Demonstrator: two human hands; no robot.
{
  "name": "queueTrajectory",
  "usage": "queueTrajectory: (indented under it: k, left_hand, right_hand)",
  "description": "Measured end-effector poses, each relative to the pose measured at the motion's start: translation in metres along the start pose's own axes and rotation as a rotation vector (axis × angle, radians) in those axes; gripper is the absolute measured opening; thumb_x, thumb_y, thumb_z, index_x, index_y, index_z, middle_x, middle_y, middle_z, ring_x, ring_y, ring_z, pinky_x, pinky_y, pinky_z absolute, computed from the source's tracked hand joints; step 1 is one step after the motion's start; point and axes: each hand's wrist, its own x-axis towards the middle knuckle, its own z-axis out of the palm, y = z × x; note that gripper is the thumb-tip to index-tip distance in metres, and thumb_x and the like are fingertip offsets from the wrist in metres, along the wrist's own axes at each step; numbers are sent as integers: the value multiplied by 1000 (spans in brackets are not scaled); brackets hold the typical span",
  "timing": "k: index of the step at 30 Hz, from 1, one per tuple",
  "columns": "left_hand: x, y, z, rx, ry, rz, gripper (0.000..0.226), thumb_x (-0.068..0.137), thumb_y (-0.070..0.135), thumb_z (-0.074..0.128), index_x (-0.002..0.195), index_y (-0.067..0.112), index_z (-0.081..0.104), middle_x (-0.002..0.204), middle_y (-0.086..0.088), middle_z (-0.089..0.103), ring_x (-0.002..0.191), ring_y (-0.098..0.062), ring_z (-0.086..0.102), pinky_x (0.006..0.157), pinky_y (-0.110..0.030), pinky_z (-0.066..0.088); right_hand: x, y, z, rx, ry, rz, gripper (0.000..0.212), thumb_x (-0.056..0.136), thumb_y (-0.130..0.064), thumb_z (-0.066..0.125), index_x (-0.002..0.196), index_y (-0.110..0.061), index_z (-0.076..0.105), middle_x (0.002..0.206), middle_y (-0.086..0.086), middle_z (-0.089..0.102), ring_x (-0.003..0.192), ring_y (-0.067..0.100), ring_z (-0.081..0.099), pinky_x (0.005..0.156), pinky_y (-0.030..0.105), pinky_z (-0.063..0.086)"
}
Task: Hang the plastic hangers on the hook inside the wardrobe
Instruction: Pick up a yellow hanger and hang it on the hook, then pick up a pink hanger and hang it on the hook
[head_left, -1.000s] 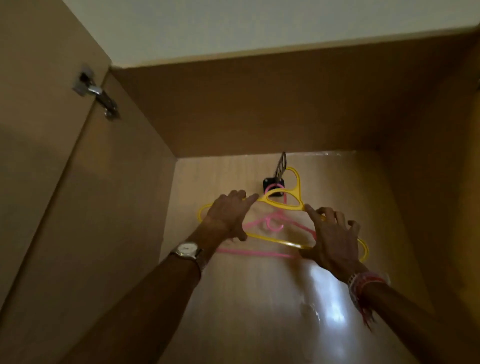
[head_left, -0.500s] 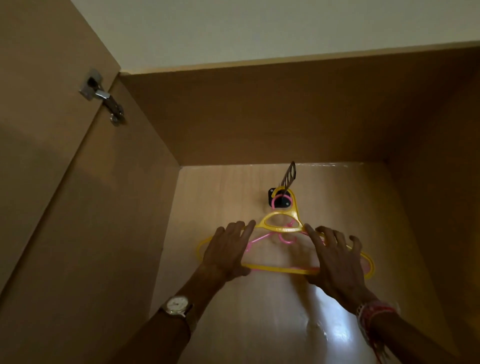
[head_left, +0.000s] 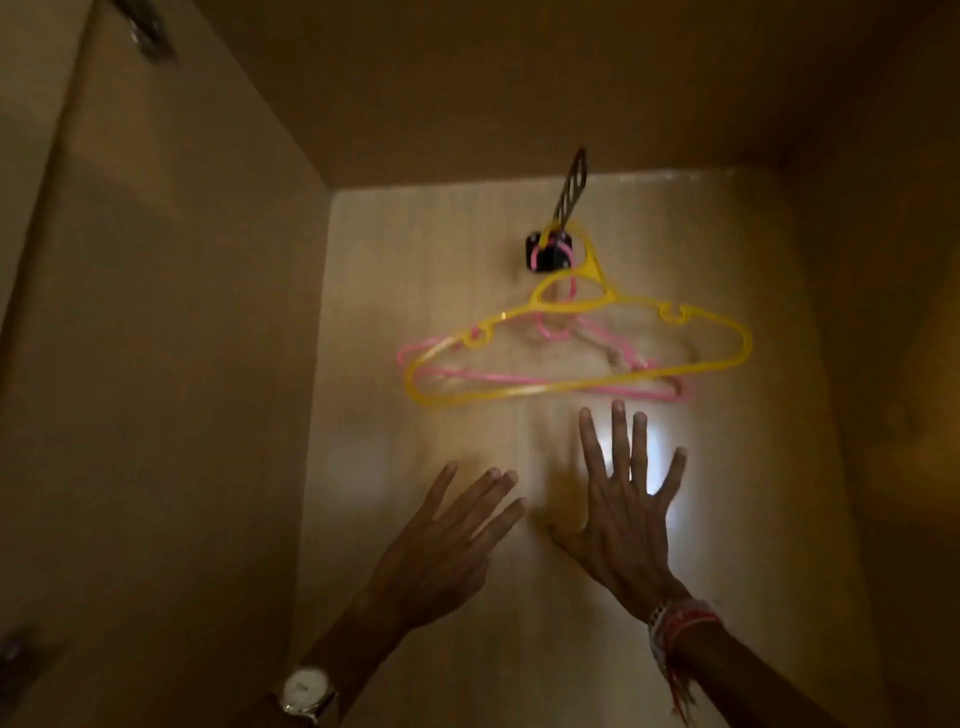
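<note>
A yellow plastic hanger (head_left: 714, 364) hangs tilted from the black hook (head_left: 546, 254) on the wardrobe's back wall, its left end lower. Behind it a pink hanger (head_left: 467, 375) hangs from the same hook. My left hand (head_left: 441, 551) is below the hangers, fingers spread, holding nothing. My right hand (head_left: 626, 519) is also below them, palm toward the wall, fingers apart and empty. Neither hand touches a hanger.
A metal slotted arm (head_left: 571, 184) sticks out above the hook. The wardrobe's left side wall (head_left: 182, 364) and right side wall (head_left: 883, 364) close in the space. A door hinge (head_left: 148, 31) sits at the top left.
Both hands have let go of the yellow hanger and dropped below it. The yellow hanger now hangs free on the hook, tilted. The view has moved closer into the wardrobe.
</note>
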Motion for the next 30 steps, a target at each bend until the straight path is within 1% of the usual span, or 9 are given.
queueTrajectory:
  k: [3, 7, 9, 14, 17, 21, 25, 28, 30]
  left_hand:
    - [-49, 28, 22, -150, -126, -116, 78, 80, 41, 60, 148, 18, 30, 155, -10, 38, 143, -27, 37, 117, -51, 31]
    - [-110, 66, 48, -326, -236, -334, 73, 84, 44, 48, 147, 9, 36, 152, -14, 40, 140, -32, 40, 113, -42, 23]
    - [-147, 93, 61, -401, -318, -486, 78, 82, 46, 53, 146, 5, 36, 150, -17, 43, 138, -34, 43, 110, -42, 31]
    - [-270, 188, 75, -574, -730, -794, 100, 78, 53, 66, 153, 14, 13, 154, -13, 31, 139, -32, 32, 110, -52, 34]
    - [-338, 241, 78, -573, -961, -849, 106, 78, 56, 66, 154, 13, 7, 154, -15, 29, 139, -34, 32, 109, -51, 34]
    - [-404, 300, 78, -615, -1139, -859, 111, 75, 58, 68, 154, 12, 7, 151, -17, 34, 134, -36, 37, 104, -51, 36]
    - [-465, 368, 65, -698, -1529, -877, 118, 74, 64, 68, 155, 14, -2, 156, -17, 23, 137, -37, 31, 108, -52, 33]
    - [-501, 414, 46, -716, -1861, -874, 128, 69, 70, 69, 154, 13, -9, 162, -20, 4, 146, -42, 13, 116, -57, 20]
    - [-518, 436, 37, -713, -1955, -839, 131, 68, 71, 69, 153, 11, -11, 162, -21, -5, 148, -44, 3, 118, -59, 14]
  right_hand:
    - [-52, -8, 30, 6, -143, 5, 131, 56, -81, 64, 153, -21, -2, 162, 14, -4, 148, 35, -4, 109, 74, 5]
    - [-132, -23, 74, 55, -350, -19, 133, 52, -72, 70, 153, -22, -1, 162, 15, 0, 148, 38, 0, 108, 75, 4]
    - [-180, -30, 93, 121, -434, -45, 127, 55, -69, 67, 153, -23, 2, 162, 14, 1, 148, 37, -1, 108, 75, 1]
    - [-308, -55, 125, 210, -709, -97, 128, 54, -66, 71, 153, -26, 1, 162, 13, 5, 148, 35, 5, 108, 76, 5]
    - [-382, -68, 139, 253, -864, -136, 129, 53, -64, 76, 153, -27, 3, 162, 13, 5, 149, 32, 6, 108, 75, 4]
    - [-470, -80, 153, 332, -1041, -240, 126, 50, -61, 79, 153, -26, 13, 160, 14, 20, 146, 31, 20, 108, 75, 6]
    - [-563, -82, 158, 444, -1235, -366, 122, 50, -55, 81, 151, -22, 23, 155, 14, 31, 142, 32, 30, 108, 73, 11]
    - [-619, -79, 159, 455, -1451, -435, 125, 56, -59, 80, 153, -26, 9, 159, 10, 21, 146, 29, 19, 112, 69, 4]
    - [-644, -78, 162, 441, -1558, -451, 129, 57, -62, 80, 152, -28, 1, 160, 8, 16, 147, 28, 13, 112, 69, 0]
